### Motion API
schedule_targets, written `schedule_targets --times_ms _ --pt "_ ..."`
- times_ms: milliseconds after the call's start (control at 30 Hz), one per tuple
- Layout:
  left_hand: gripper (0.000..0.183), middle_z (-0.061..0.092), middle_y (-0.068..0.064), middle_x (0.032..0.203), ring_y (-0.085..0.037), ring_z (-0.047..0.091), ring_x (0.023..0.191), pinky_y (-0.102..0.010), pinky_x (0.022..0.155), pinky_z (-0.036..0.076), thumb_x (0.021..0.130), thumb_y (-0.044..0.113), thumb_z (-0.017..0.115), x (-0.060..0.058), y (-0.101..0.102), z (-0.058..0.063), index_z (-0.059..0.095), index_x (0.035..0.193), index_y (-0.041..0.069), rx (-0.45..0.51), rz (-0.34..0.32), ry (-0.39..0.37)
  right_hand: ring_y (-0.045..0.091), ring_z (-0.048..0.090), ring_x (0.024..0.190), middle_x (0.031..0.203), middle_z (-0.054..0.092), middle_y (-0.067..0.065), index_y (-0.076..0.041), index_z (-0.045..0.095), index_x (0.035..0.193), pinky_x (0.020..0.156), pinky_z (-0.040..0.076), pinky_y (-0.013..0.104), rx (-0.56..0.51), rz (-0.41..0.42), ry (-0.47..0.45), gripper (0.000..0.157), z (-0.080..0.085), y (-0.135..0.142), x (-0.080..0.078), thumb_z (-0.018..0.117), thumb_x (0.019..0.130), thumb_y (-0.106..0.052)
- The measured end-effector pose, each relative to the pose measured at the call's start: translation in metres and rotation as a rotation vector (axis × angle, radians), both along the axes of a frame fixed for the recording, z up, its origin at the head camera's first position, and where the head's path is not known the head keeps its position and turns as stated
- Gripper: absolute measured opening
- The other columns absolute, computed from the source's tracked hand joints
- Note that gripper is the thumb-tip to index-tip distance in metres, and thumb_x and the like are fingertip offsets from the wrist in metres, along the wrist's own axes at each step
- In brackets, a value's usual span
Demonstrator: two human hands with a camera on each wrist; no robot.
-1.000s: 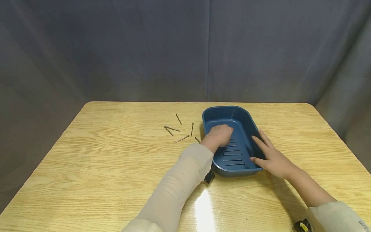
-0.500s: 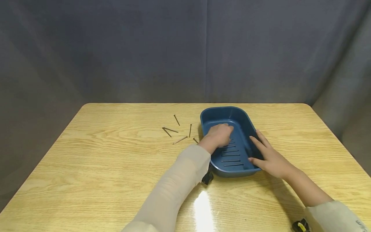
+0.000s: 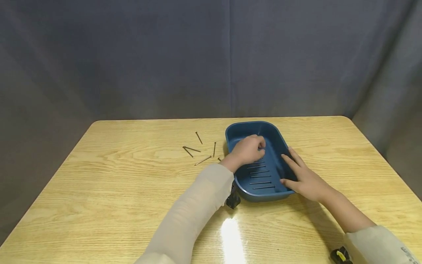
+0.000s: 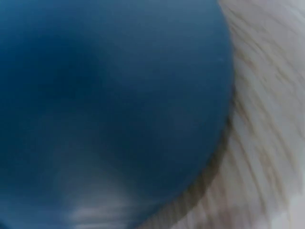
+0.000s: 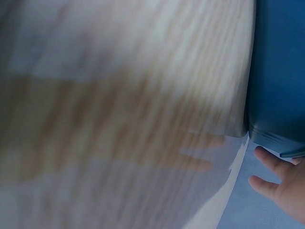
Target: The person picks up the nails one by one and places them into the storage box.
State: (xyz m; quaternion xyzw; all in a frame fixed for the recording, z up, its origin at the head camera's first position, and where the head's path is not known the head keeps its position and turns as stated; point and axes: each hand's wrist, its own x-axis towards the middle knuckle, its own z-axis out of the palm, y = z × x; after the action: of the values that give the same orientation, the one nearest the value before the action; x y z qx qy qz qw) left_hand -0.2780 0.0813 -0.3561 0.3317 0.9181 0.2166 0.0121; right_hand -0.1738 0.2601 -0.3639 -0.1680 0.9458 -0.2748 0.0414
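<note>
A blue plastic tray [image 3: 263, 198] stands on the table, with several nails [image 3: 260, 176] laid in a row on its floor, roughly parallel. Over the inside of the tray is my left hand [image 3: 248, 148], its fingers bent, a small gap between thumb and forefinger and no nail visible there. My right hand [image 3: 308, 179] rests with spread fingers on the tray's right rim. In the right wrist view its fingertips [image 5: 267, 155] show beside the tray's outer wall. Only the tray's blurred blue wall [image 4: 143, 105] fills most of the left wrist view, and the hand is out of it.
More loose nails [image 3: 202, 160] lie scattered on the wooden table [image 3: 115, 190] left of the tray, one partly hidden by the left wrist. A dark grey curtain [image 3: 148, 66] hangs behind the table. Black wrist devices [image 3: 233, 200] sit beneath both forearms.
My left hand has risen a little from the tray floor, and its thumb and forefinger have come apart. The right hand keeps its place on the rim. The head view has shifted slightly.
</note>
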Motion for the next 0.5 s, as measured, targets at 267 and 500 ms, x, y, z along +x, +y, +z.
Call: schedule_targets --times_ms 267,500 --pt "0.018 0.052 0.004 0.093 -0.007 0.049 0.084 -0.018 0.07 0.039 0.084 0.021 0.054 0.006 -0.013 0.01 0.057 0.099 0.013 0.06 -0.018 0.003 0.046 0.015 0.121 0.142 -0.007 0.013 -0.001 0.015 0.136 0.085 0.025 0.06 0.003 0.002 0.021 0.07 -0.001 -0.001 -0.002 0.052 0.084 -0.028" --pt "0.017 0.053 0.002 0.094 -0.008 0.05 0.087 -0.017 0.073 0.039 0.084 0.019 0.054 0.014 -0.032 0.015 0.057 0.098 0.011 0.118 -0.021 0.007 0.044 0.014 0.122 0.142 -0.005 0.013 -0.001 0.017 0.136 0.085 0.025 0.059 -0.004 -0.001 0.035 0.069 -0.003 0.0 -0.001 0.054 0.083 -0.028"
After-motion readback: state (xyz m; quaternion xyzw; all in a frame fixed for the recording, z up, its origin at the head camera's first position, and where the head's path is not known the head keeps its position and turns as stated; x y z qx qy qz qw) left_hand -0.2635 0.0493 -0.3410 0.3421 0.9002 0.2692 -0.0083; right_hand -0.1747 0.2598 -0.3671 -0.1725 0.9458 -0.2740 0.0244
